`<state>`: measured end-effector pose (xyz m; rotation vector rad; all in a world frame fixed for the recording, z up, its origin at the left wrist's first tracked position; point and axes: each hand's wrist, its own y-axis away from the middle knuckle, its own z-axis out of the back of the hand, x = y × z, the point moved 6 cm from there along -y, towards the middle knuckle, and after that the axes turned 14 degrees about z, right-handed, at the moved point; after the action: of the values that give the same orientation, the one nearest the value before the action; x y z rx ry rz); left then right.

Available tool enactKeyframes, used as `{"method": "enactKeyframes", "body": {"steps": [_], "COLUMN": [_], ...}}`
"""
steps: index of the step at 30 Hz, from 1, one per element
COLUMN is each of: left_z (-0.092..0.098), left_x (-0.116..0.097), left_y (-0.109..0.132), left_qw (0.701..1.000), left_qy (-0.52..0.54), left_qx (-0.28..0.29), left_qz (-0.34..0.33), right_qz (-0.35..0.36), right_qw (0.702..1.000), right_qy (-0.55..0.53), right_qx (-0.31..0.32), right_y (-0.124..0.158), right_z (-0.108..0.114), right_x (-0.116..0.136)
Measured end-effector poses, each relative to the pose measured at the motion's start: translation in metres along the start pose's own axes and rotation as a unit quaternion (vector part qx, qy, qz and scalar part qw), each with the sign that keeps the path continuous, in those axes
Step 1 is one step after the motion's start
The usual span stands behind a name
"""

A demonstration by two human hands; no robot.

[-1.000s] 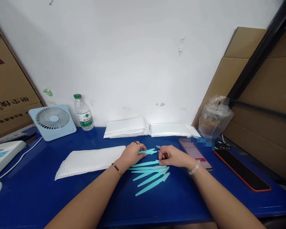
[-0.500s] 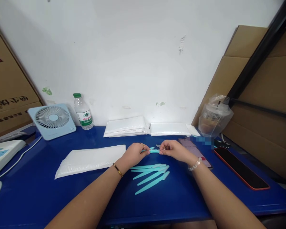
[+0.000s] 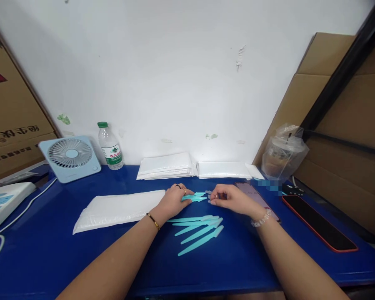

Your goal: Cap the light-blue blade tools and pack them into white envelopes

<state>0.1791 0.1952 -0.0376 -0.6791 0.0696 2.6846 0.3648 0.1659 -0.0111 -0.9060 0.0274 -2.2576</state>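
My left hand [image 3: 176, 198] is closed on a turquoise eyebrow razor [image 3: 200, 198], its blade end pointing right. Another turquoise razor lies just behind it, partly hidden by my fingers. A short gap to the right, my right hand [image 3: 228, 198] pinches a small clear blade cap [image 3: 210, 201]. Another clear piece [image 3: 208, 192] lies by its fingertips. Nearer to me, several more turquoise razors [image 3: 196, 245] are fanned out on the blue table [image 3: 225, 266], heads toward the right.
A white padded mailer [image 3: 118, 208] lies left of my hands. Folded white mailers [image 3: 167, 166] are stacked by the wall. A fan [image 3: 71, 156], water bottle [image 3: 111, 148] and power strip [image 3: 6, 202] stand left. Two phones [image 3: 318, 223] and a bagged drink cup [image 3: 281, 154] are on the right.
My hands have drawn apart: the left has shifted slightly left with the razor, and the right has come away from its head with the clear cap.
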Motion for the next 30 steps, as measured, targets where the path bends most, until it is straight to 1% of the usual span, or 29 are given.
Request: {"method": "enactKeyframes", "body": {"steps": [2, 4, 7, 9, 11, 15, 17, 20, 24, 27, 30], "left_z": [-0.002, -0.001, 0.008, 0.014, 0.016, 0.012, 0.01, 0.017, 0.02, 0.018, 0.014], "left_x": [-0.001, -0.001, -0.005, -0.009, -0.015, -0.023, -0.024, -0.024, -0.025, -0.015, -0.003], "left_y": [0.0, 0.0, 0.004, 0.008, 0.012, 0.016, 0.016, 0.014, 0.012, 0.006, 0.002], "left_qw": [1.0, 1.0, 0.999, 0.998, 0.995, 0.991, 0.991, 0.993, 0.993, 0.996, 0.999], "left_qy": [0.0, 0.004, 0.033, 0.066, 0.089, 0.09, 0.084, 0.091, 0.097, 0.08, 0.049], "left_qx": [0.004, 0.003, -0.014, -0.007, 0.017, 0.082, 0.1, 0.074, 0.059, 0.048, 0.017], "left_qz": [-0.005, -0.005, -0.01, -0.019, -0.031, -0.049, -0.043, -0.022, -0.032, -0.005, 0.013], "right_qz": [0.044, 0.069, 0.077, 0.072, 0.057, 0.006, -0.017, -0.035, -0.035, -0.049, -0.077], "right_qw": [0.997, 0.992, 0.99, 0.992, 0.995, 0.997, 0.996, 0.994, 0.99, 0.991, 0.993], "right_qy": [-0.023, -0.025, -0.012, -0.009, -0.018, -0.067, -0.082, -0.107, -0.138, -0.125, -0.082], "right_qx": [0.059, 0.101, 0.114, 0.105, 0.085, 0.048, 0.032, 0.004, -0.005, -0.016, -0.043], "right_y": [-0.002, -0.003, -0.005, -0.005, -0.005, -0.003, -0.002, -0.003, -0.004, -0.002, 0.0], "right_z": [-0.011, -0.02, -0.028, -0.029, -0.026, -0.019, -0.015, -0.009, -0.006, -0.002, 0.005], "right_x": [0.016, 0.024, 0.024, 0.02, 0.016, 0.006, 0.001, -0.005, -0.009, -0.017, -0.031]}}
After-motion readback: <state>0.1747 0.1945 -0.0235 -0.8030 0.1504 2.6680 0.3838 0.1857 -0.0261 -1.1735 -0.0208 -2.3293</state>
